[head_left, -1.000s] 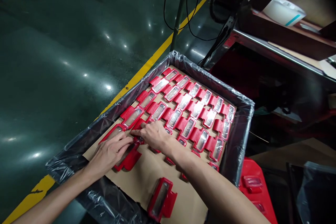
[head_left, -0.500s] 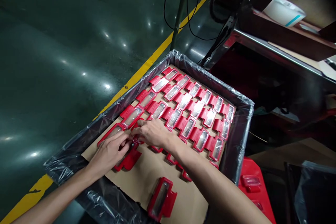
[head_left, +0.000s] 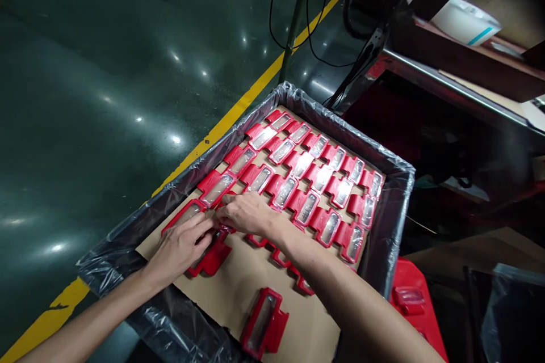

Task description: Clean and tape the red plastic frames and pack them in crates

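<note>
A plastic-lined box (head_left: 395, 181) holds a cardboard sheet (head_left: 247, 289) with several rows of red plastic parts (head_left: 315, 181), each with a clear window. My left hand (head_left: 181, 247) lies on a red part (head_left: 210, 258) at the near left, fingers curled over it. My right hand (head_left: 244, 212) rests just beyond, fingers bent and pressing on the red parts of the near row; its fingertips meet those of the left hand. One loose red part (head_left: 264, 323) lies alone on the cardboard close to me.
The box stands over a dark green floor with a yellow line (head_left: 238, 108). A metal post (head_left: 298, 17) and black cables rise behind it. At right are a dark bench, a white roll (head_left: 466, 20), and a red tray (head_left: 409, 300) below.
Both hands stayed on the same parts, shifting only slightly; the right hand's fingers drew a little closer to the left hand. The camera moved slightly.
</note>
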A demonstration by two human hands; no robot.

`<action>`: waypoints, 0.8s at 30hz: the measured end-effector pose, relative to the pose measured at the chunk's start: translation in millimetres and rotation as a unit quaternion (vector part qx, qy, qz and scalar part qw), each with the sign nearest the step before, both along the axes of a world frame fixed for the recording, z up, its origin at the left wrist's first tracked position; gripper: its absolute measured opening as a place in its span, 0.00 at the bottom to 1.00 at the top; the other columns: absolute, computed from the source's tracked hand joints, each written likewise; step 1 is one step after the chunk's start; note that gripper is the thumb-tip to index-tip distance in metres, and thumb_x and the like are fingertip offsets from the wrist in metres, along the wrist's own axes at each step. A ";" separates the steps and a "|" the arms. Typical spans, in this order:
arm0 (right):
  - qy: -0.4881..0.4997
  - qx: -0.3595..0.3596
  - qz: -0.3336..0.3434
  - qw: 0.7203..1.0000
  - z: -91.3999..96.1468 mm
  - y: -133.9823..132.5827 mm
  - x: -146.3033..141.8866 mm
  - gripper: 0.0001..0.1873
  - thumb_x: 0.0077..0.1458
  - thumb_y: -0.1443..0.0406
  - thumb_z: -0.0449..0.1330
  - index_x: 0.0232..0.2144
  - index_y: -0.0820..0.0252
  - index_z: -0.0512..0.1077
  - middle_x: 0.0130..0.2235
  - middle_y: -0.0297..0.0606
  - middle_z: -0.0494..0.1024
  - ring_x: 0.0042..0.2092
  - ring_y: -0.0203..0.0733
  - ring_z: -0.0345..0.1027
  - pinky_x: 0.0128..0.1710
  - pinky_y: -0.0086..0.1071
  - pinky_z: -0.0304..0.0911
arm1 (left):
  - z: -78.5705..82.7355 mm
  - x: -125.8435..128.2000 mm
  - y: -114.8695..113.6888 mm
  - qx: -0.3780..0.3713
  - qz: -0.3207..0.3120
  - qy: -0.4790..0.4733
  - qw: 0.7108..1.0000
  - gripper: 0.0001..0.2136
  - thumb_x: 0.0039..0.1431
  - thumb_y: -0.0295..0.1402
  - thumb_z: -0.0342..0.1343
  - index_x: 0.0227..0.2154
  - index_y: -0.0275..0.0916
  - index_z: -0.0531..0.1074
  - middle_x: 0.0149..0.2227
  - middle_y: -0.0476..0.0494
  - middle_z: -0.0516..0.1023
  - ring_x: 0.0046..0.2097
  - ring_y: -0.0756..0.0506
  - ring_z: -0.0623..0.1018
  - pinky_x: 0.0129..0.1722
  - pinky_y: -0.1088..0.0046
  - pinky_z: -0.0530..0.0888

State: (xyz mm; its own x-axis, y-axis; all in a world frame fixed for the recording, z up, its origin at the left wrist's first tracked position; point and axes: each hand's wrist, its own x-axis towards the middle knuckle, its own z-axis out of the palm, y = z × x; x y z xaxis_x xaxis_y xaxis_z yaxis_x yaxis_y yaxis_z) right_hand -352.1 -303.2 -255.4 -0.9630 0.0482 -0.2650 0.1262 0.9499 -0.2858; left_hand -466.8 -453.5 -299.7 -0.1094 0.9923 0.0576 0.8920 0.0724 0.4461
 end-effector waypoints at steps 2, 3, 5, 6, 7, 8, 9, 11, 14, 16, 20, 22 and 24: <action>0.003 0.007 0.016 1.000 -2.2 -0.6 -0.9 0.13 0.62 0.63 0.49 0.41 0.53 0.73 0.39 0.35 0.76 0.33 0.36 0.70 0.19 0.31 0.45 | -0.2 -0.5 -0.6 -0.008 -0.007 0.007 1.000 0.11 0.59 0.30 0.41 0.32 0.39 0.70 0.31 0.46 0.72 0.33 0.48 0.74 0.33 0.74 0.69; 0.010 0.010 0.022 1.000 -3.6 -0.8 -1.1 0.14 0.62 0.63 0.48 0.43 0.54 0.72 0.40 0.36 0.75 0.33 0.36 0.70 0.19 0.31 0.45 | -0.2 -0.7 -0.8 -0.010 -0.008 0.009 1.000 0.11 0.59 0.30 0.41 0.32 0.40 0.70 0.31 0.46 0.72 0.33 0.48 0.74 0.34 0.74 0.70; 0.028 0.012 0.030 0.999 -6.1 -0.5 -1.2 0.15 0.62 0.64 0.47 0.46 0.54 0.70 0.41 0.36 0.74 0.32 0.36 0.69 0.18 0.31 0.43 | -0.2 -0.9 -1.2 -0.010 -0.010 0.011 1.000 0.11 0.58 0.29 0.42 0.33 0.40 0.70 0.33 0.46 0.73 0.34 0.48 0.74 0.34 0.74 0.70; 0.035 0.008 0.032 0.999 -7.0 0.0 -1.2 0.15 0.62 0.64 0.47 0.46 0.54 0.70 0.41 0.36 0.74 0.32 0.36 0.69 0.18 0.31 0.43 | -0.3 -0.9 -1.3 -0.011 -0.010 0.011 1.000 0.11 0.58 0.29 0.42 0.33 0.40 0.70 0.33 0.46 0.73 0.34 0.48 0.74 0.34 0.74 0.70; 0.037 0.001 0.034 0.999 -7.5 0.7 -1.4 0.15 0.62 0.63 0.48 0.46 0.53 0.70 0.40 0.36 0.74 0.32 0.36 0.69 0.18 0.31 0.43 | -0.5 -0.9 -1.5 -0.013 -0.010 0.011 1.000 0.11 0.58 0.29 0.42 0.34 0.39 0.70 0.33 0.46 0.73 0.34 0.48 0.74 0.35 0.74 0.70; 0.035 -0.008 0.036 0.999 -7.5 1.5 -1.7 0.14 0.62 0.62 0.48 0.44 0.53 0.71 0.39 0.36 0.74 0.32 0.36 0.69 0.18 0.31 0.43 | -0.8 -0.8 -1.7 -0.018 -0.010 0.011 1.000 0.11 0.58 0.29 0.42 0.34 0.39 0.70 0.33 0.46 0.73 0.34 0.48 0.74 0.35 0.74 0.70; 0.032 -0.016 0.038 0.999 -7.0 2.5 -2.1 0.13 0.61 0.62 0.49 0.42 0.53 0.72 0.38 0.35 0.74 0.33 0.36 0.68 0.19 0.31 0.43 | -1.1 -0.7 -1.9 -0.025 -0.011 0.011 1.000 0.11 0.58 0.29 0.42 0.33 0.39 0.70 0.33 0.46 0.72 0.34 0.48 0.74 0.34 0.74 0.70; 0.024 -0.024 0.041 0.999 -5.1 4.3 -3.6 0.12 0.61 0.62 0.50 0.39 0.52 0.73 0.37 0.34 0.74 0.32 0.35 0.68 0.20 0.31 0.44 | -1.8 -0.5 -2.2 -0.031 -0.012 0.013 0.999 0.11 0.59 0.29 0.41 0.32 0.39 0.70 0.32 0.46 0.71 0.33 0.48 0.73 0.34 0.73 0.69; 0.009 -0.018 0.046 0.999 -1.6 5.9 -5.8 0.12 0.61 0.62 0.49 0.39 0.52 0.73 0.39 0.34 0.73 0.32 0.35 0.67 0.21 0.31 0.46 | -1.9 -0.3 -2.1 -0.019 -0.014 0.024 0.999 0.10 0.59 0.29 0.41 0.30 0.39 0.68 0.30 0.47 0.70 0.31 0.49 0.72 0.31 0.74 0.67; -0.002 -0.004 0.054 0.999 -0.3 5.8 -6.7 0.13 0.62 0.64 0.48 0.40 0.53 0.72 0.41 0.35 0.73 0.32 0.35 0.67 0.20 0.31 0.47 | -1.0 0.0 -1.8 -0.009 -0.018 0.033 0.999 0.10 0.59 0.29 0.41 0.29 0.39 0.68 0.29 0.48 0.69 0.30 0.49 0.71 0.31 0.74 0.66; -0.012 0.033 0.067 0.997 -1.8 3.8 -6.8 0.14 0.62 0.69 0.45 0.39 0.59 0.71 0.43 0.37 0.72 0.32 0.35 0.69 0.20 0.31 0.48 | 0.5 0.8 -2.2 -0.002 -0.025 0.038 0.999 0.11 0.60 0.29 0.41 0.27 0.39 0.67 0.28 0.48 0.67 0.28 0.50 0.70 0.29 0.73 0.65; -0.009 0.044 0.072 0.996 -3.9 3.3 -6.4 0.14 0.61 0.70 0.46 0.38 0.60 0.71 0.43 0.38 0.72 0.33 0.35 0.69 0.20 0.32 0.49 | 0.0 1.0 -3.2 -0.006 -0.027 0.030 0.999 0.11 0.60 0.29 0.41 0.27 0.39 0.68 0.28 0.48 0.68 0.29 0.50 0.70 0.29 0.73 0.66; -0.007 0.052 0.074 0.996 -5.8 3.4 -6.3 0.13 0.61 0.70 0.46 0.37 0.61 0.71 0.43 0.38 0.72 0.33 0.35 0.69 0.20 0.32 0.50 | -1.2 0.7 -4.3 -0.007 -0.028 0.025 0.999 0.11 0.61 0.30 0.41 0.29 0.40 0.69 0.29 0.48 0.68 0.30 0.50 0.70 0.31 0.73 0.67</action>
State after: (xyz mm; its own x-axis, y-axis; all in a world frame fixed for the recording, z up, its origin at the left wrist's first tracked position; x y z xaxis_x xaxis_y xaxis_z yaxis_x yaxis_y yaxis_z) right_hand -358.4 -299.8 -261.2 -0.9576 -0.0668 -0.2803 -0.0144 0.9827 -0.1849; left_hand -466.1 -457.8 -300.9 -0.0515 0.9976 0.0472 0.9161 0.0284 0.3999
